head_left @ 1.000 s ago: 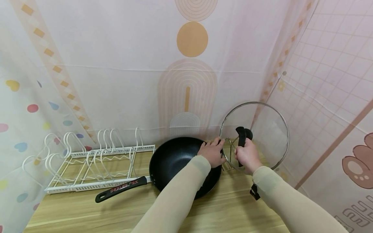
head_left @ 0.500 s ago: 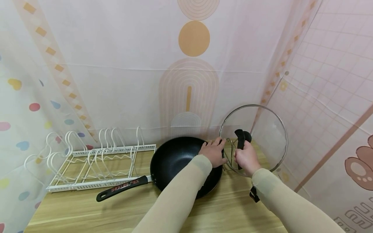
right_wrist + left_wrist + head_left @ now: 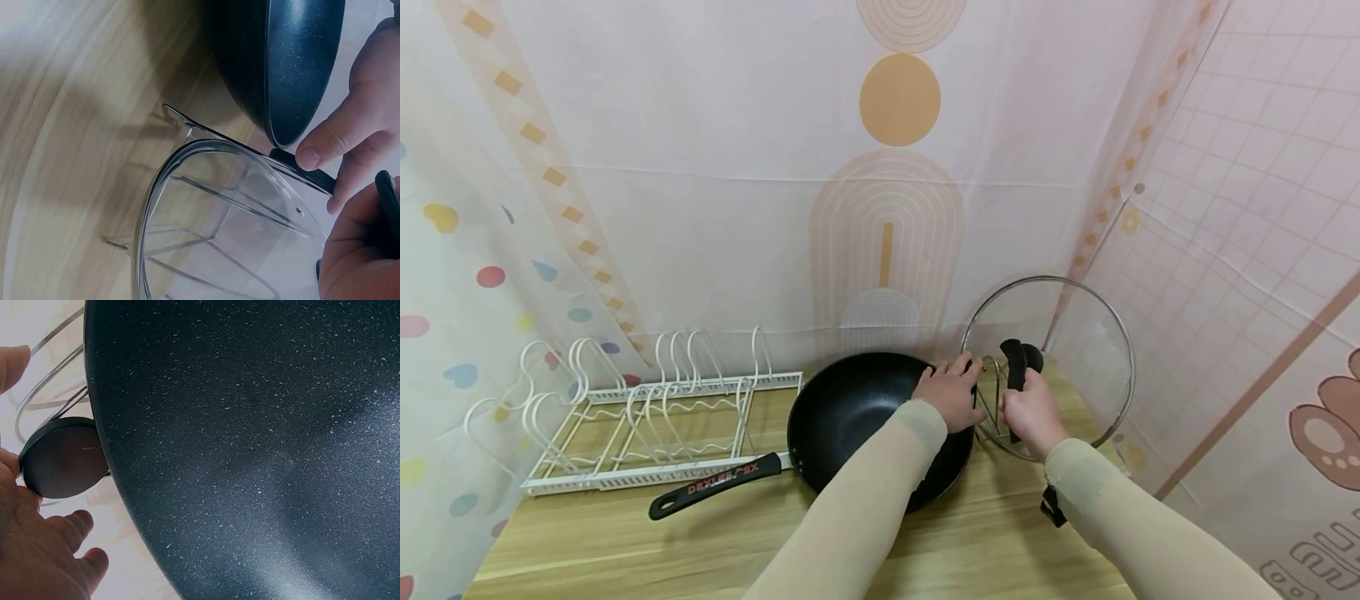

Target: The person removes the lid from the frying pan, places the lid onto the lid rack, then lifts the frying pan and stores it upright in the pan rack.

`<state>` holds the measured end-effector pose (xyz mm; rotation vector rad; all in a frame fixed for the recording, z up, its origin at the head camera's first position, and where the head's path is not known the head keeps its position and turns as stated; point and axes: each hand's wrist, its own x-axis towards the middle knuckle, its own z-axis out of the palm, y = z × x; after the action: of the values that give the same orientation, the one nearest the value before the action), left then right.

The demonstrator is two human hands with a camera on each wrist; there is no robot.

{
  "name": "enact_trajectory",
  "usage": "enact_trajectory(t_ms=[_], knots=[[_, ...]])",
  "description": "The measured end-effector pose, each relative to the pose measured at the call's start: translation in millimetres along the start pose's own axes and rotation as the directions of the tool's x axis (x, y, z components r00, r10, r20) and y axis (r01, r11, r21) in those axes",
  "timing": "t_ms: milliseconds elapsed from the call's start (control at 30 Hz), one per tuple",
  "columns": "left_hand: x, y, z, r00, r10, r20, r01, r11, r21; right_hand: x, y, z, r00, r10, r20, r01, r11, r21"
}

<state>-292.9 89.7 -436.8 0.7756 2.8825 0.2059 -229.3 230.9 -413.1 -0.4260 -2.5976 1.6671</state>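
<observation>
We clasp the handle (image 3: pixel 1016 367) of the glass lid (image 3: pixel 1078 358) in our right grip (image 3: pixel 1032 415); the lid is tilted upright at the wire stand (image 3: pixel 192 129), right of the pan (image 3: pixel 850 408). Our left grip (image 3: pixel 949 396), spread, touches a black disc (image 3: pixel 62 459).

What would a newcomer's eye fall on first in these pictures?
Probably the large black pan near the middle of the wood-grained table, its long handle pointing left. Next, the round glass lid at the right, tilted nearly upright, with the right hand holding its black grip. The white wire rack at the left also stands out.
</observation>
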Motion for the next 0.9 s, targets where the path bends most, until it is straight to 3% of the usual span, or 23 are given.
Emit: enact_trajectory(t_ms=[200,533,900], knots=[[0.1,0.1,0.6,1.000,0.000,-0.003,0.000,1.000,-0.018,-1.6,1.7,1.5,0.999,0.027,0.022,-0.027,1.000,0.000],[4.8,-0.8,3.8,1.000,-0.007,-0.003,0.007,1.000,-0.018,-1.0,2.9,2.7,1.000,-0.008,0.000,0.008,1.000,-0.011],[0.0,0.5,0.9,1.000,-0.008,-0.010,0.008,1.000,-0.020,-1.0,4.7,3.2,1.000,0.005,0.025,-0.005,1.000,0.005]])
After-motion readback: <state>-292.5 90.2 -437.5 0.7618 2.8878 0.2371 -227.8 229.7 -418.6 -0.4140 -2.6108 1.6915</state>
